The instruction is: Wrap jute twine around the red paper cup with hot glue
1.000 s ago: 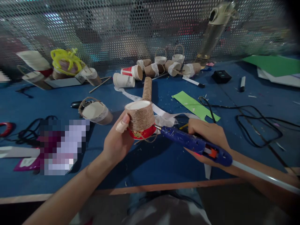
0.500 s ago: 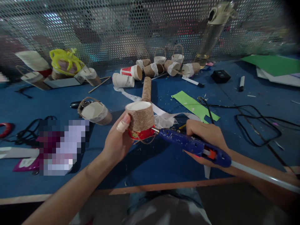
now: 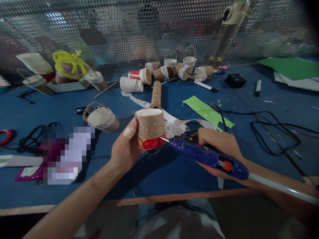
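My left hand [image 3: 124, 149] grips an upturned paper cup [image 3: 150, 128], its upper part wound with brown twine and a red band bare at the bottom; my thumb, with a plaster on it, presses the cup's side. A loose twine end hangs under the cup. My right hand [image 3: 220, 146] is closed round a blue glue gun [image 3: 206, 156] with an orange trigger, and a clear glue stick juts out of its back. The gun's metal nozzle touches the cup at the seam between twine and red band.
On the blue table [image 3: 159, 172] lie a twine spool [image 3: 156, 94], white lace ribbon [image 3: 174, 124], a green paper strip [image 3: 206, 112], black cables [image 3: 271, 129], a handled twine cup [image 3: 101, 118] and several finished cups [image 3: 174, 71] by the perforated metal screen [image 3: 139, 30]. A tall bottle [image 3: 225, 36] stands at the back.
The glue gun's nozzle has slid left along the cup's lower edge and now touches it; the cup has shifted slightly right and turned a little in my left hand.
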`<state>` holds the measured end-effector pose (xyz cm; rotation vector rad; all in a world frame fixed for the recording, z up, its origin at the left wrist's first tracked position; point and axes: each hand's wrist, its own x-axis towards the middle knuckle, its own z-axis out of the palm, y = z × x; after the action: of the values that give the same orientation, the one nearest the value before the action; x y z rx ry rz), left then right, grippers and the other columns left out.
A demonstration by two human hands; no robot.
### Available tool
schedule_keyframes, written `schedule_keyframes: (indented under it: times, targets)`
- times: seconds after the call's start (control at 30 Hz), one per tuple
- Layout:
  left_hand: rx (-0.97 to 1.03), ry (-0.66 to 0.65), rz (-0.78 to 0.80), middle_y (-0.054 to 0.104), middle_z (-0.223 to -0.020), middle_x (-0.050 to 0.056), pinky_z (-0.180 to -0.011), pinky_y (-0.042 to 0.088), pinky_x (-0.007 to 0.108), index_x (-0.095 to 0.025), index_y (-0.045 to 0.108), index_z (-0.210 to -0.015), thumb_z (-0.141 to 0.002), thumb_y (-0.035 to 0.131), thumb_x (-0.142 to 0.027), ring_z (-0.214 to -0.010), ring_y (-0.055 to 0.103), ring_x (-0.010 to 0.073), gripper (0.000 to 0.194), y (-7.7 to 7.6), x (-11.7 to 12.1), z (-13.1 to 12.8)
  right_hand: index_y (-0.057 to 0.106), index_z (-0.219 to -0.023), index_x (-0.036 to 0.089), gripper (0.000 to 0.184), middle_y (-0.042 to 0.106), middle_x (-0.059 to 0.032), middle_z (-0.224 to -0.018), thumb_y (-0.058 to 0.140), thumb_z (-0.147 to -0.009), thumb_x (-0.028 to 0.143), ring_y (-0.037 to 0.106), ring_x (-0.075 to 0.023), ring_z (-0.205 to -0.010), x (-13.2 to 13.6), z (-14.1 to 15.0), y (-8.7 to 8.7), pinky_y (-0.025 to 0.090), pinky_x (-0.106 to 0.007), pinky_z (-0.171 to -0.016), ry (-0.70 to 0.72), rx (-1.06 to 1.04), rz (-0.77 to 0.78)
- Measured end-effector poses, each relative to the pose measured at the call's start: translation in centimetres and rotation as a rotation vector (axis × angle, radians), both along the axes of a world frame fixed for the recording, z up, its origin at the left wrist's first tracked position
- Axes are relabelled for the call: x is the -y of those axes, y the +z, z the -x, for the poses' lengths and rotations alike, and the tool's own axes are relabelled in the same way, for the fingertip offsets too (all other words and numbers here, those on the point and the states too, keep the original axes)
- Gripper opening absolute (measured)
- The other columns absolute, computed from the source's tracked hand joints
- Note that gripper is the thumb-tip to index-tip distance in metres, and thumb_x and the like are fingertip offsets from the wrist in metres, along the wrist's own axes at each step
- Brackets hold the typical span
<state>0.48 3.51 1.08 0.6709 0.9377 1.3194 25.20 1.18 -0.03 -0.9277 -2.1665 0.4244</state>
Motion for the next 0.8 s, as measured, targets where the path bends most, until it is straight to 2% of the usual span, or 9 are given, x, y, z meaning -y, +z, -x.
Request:
schedule_keyframes:
  times: [0.17, 0.33, 0.53, 0.7, 0.8]
  targets:
    - [0.048, 0.028, 0.032, 0.082, -0.103, 0.007, -0.098, 0.058, 0.043, -0.021, 0.081, -0.094, -0.095, 0.060, -0.031, -0.116, 0.070, 0.0292, 0.023, 0.41, 0.00, -0.12, 0.037, -0.076, 0.025, 0.030, 0.039, 0.0066, -0.067, 0.064, -0.076, 0.012, 0.036, -0.0104, -0.055, -0.07, 0.07, 0.06, 0.029, -0.026, -0.055, -0.028, -0.027, 0.024]
    - [0.073, 0.026, 0.043, 0.083, -0.099, 0.006, -0.101, 0.056, 0.044, -0.019, 0.081, -0.093, -0.094, 0.063, -0.037, -0.108, 0.072, 0.0289, 0.027, 0.56, 0.01, 0.17, 0.036, -0.075, 0.024, 0.031, 0.039, 0.0074, -0.066, 0.065, -0.075, 0.013, 0.034, -0.0092, -0.054, -0.25, 0.02, 0.06, 0.028, -0.025, -0.053, -0.049, 0.002, 0.032]
    - [0.062, -0.019, 0.063, 0.081, -0.111, 0.010, -0.092, 0.058, 0.043, -0.016, 0.079, -0.108, -0.095, 0.060, -0.044, -0.107, 0.071, 0.0310, 0.037, 0.32, 0.02, 0.54, 0.034, -0.074, 0.024, 0.032, 0.038, 0.0071, -0.065, 0.064, -0.077, 0.012, 0.033, -0.0096, -0.054, -0.11, 0.21, 0.10, 0.027, -0.026, -0.053, -0.061, -0.022, 0.055]
    - [0.090, -0.082, 0.031, 0.082, -0.108, 0.011, -0.079, 0.061, 0.038, -0.015, 0.079, -0.107, -0.098, 0.056, -0.041, -0.093, 0.074, 0.0278, 0.037, 0.60, -0.07, 0.16, 0.034, -0.073, 0.025, 0.030, 0.038, 0.0072, -0.064, 0.061, -0.078, 0.014, 0.033, -0.0098, -0.052, -0.20, 0.39, -0.17, 0.027, -0.027, -0.052, -0.026, -0.064, -0.006]
    - [0.089, -0.061, 0.049, 0.082, -0.107, 0.012, -0.076, 0.062, 0.037, -0.014, 0.079, -0.109, -0.098, 0.053, -0.040, -0.094, 0.074, 0.0280, 0.038, 0.71, -0.01, 0.16, 0.034, -0.073, 0.024, 0.030, 0.038, 0.0075, -0.064, 0.062, -0.078, 0.015, 0.033, -0.0094, -0.053, -0.21, 0.40, -0.04, 0.027, -0.027, -0.052, -0.024, -0.067, 0.014]
